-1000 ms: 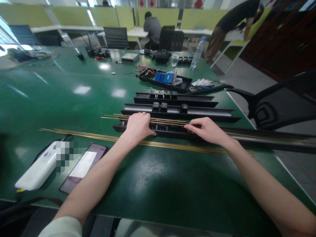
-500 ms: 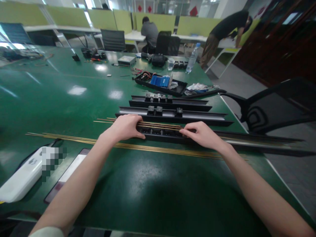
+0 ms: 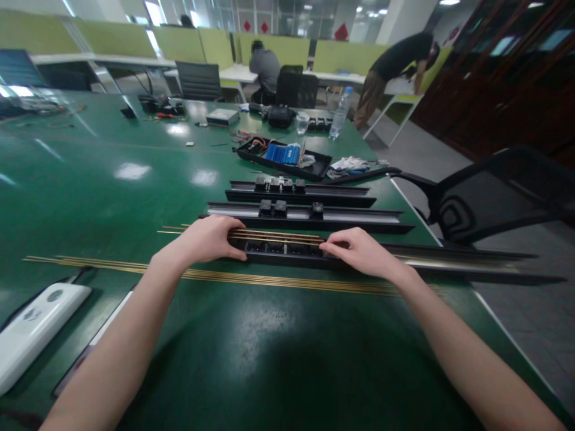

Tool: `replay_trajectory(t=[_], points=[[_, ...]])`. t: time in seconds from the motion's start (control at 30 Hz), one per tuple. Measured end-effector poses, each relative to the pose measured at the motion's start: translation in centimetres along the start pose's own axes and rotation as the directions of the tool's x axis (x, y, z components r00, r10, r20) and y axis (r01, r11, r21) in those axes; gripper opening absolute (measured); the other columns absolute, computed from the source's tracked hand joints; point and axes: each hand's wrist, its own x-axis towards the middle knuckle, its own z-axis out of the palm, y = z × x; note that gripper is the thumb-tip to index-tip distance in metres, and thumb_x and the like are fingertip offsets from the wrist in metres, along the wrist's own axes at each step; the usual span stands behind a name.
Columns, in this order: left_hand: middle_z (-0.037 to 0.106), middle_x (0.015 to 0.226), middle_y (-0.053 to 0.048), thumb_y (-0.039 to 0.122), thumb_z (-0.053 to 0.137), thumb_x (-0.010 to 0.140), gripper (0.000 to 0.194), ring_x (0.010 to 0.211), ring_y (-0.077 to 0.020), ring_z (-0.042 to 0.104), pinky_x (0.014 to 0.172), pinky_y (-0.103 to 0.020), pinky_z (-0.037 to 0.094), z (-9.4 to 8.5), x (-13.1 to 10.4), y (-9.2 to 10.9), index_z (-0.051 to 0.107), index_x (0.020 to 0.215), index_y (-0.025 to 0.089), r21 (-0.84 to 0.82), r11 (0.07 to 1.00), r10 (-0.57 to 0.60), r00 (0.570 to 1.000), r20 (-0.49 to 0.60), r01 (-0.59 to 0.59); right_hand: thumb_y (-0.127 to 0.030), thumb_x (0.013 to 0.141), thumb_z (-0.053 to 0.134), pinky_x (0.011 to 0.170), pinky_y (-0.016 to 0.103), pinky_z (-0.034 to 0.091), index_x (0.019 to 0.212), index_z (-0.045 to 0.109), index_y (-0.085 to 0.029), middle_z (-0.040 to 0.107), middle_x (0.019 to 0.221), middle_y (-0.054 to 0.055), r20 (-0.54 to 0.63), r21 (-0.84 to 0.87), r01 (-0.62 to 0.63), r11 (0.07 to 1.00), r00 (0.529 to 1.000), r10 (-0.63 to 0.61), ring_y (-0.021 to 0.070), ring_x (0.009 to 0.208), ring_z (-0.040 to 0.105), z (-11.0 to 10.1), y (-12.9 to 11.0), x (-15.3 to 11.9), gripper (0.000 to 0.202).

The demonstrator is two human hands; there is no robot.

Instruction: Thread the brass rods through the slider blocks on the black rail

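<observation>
My left hand (image 3: 212, 238) is curved over the left end of a long black channel (image 3: 283, 258), thumb against its near wall and fingers at the far side. Several thin brass rods (image 3: 278, 234) run lengthwise above the channel and pass under that hand, their ends sticking out to its left. Thumb and forefinger of my right hand (image 3: 354, 250) pinch at the right ends of these rods. Square black pieces (image 3: 275, 246) sit inside the channel between my hands. Nearer to me, a loose bundle of longer brass rods (image 3: 265, 279) lies on the green table (image 3: 251, 353).
Behind stand two more black channels (image 3: 314, 220) with black blocks. Farther back are a black tray (image 3: 321, 167) holding a blue part, a glove (image 3: 350, 166) and a water bottle (image 3: 341, 114). A white device (image 3: 42, 326) and a phone (image 3: 101, 335) lie left. A chair (image 3: 494, 197) stands right.
The camera view has turned slightly, so the scene sits farther left and lower. My hands keep nearly the same places on the channel and rods.
</observation>
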Motion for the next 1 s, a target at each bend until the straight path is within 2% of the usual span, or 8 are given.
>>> replay_trajectory(t=[0.17, 0.4, 0.77, 1.0], points=[[0.076, 0.114, -0.003, 0.067, 0.072, 0.063, 0.064, 0.102, -0.0287, 0.069, 0.079, -0.034, 0.053, 0.1, 0.0, -0.1, 0.072, 0.114, 0.028, 0.008, 1.0, -0.012, 1.0, -0.004, 0.012, -0.053, 0.097, 0.05, 0.06, 0.028, 0.035, 0.075, 0.07, -0.02, 0.064, 0.064, 0.0, 0.049, 0.007, -0.026, 1.0, 0.998, 0.026, 0.0149, 0.061, 0.056, -0.4, 0.2, -0.2, 0.045], [0.075, 0.115, -0.003, 0.067, 0.072, 0.063, 0.064, 0.104, -0.0288, 0.069, 0.081, -0.033, 0.053, 0.0, 0.0, 0.2, 0.071, 0.114, 0.029, 0.034, 0.999, -0.032, 0.999, 0.002, 0.032, -0.057, 0.097, 0.048, 0.059, 0.027, 0.036, 0.075, 0.069, -0.018, 0.064, 0.067, 0.001, 0.132, 0.035, -0.024, 0.999, 0.991, 0.019, 0.0143, 0.061, 0.053, -1.4, 0.8, -0.4, 0.049], [0.076, 0.113, -0.004, 0.067, 0.073, 0.062, 0.063, 0.102, -0.0299, 0.069, 0.081, -0.036, 0.053, 0.2, 0.1, -0.2, 0.072, 0.113, 0.029, -0.013, 1.0, -0.015, 1.0, -0.006, 0.015, -0.07, 0.089, 0.052, 0.053, 0.028, 0.035, 0.073, 0.071, -0.019, 0.062, 0.064, 0.002, 0.268, 0.069, -0.171, 0.983, 0.952, 0.147, 0.0141, 0.057, 0.05, -3.5, 1.7, -1.3, 0.057], [0.076, 0.113, -0.003, 0.068, 0.073, 0.062, 0.066, 0.102, -0.0294, 0.069, 0.082, -0.035, 0.053, 0.2, 0.1, -0.3, 0.071, 0.115, 0.029, -0.024, 1.0, -0.019, 1.0, 0.007, 0.019, -0.07, 0.087, 0.055, 0.053, 0.027, 0.034, 0.075, 0.073, -0.02, 0.061, 0.065, 0.0, 0.298, 0.022, -0.194, 0.981, 0.938, 0.179, 0.0136, 0.058, 0.049, -4.7, 2.8, -1.8, 0.055]])
